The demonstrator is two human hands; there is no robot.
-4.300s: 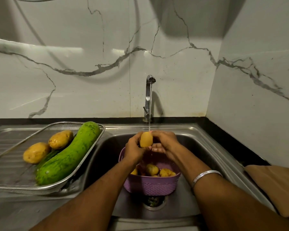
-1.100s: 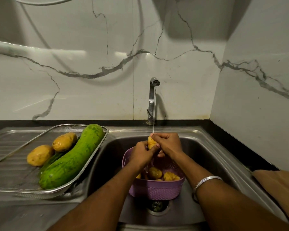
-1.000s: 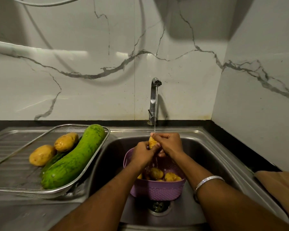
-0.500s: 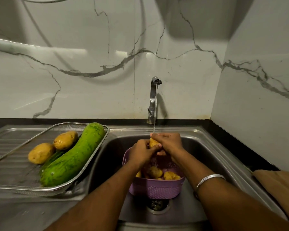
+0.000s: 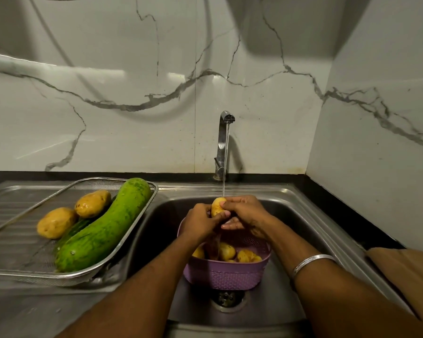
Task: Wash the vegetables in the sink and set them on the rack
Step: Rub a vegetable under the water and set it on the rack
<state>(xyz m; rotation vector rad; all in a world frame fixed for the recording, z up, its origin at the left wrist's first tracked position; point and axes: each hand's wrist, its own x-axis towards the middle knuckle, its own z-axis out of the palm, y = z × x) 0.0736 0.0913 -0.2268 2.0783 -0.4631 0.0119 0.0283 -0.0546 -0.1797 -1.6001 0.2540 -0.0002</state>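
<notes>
Both hands are holding one small potato under the thin water stream from the tap. The left hand is curling its fingers round the potato's lower side, and the right hand is pinching its top. Below them, a purple basket with more potatoes is sitting in the sink, over the drain. On the sink's left side, a wire rack is carrying two potatoes and a big green gourd.
</notes>
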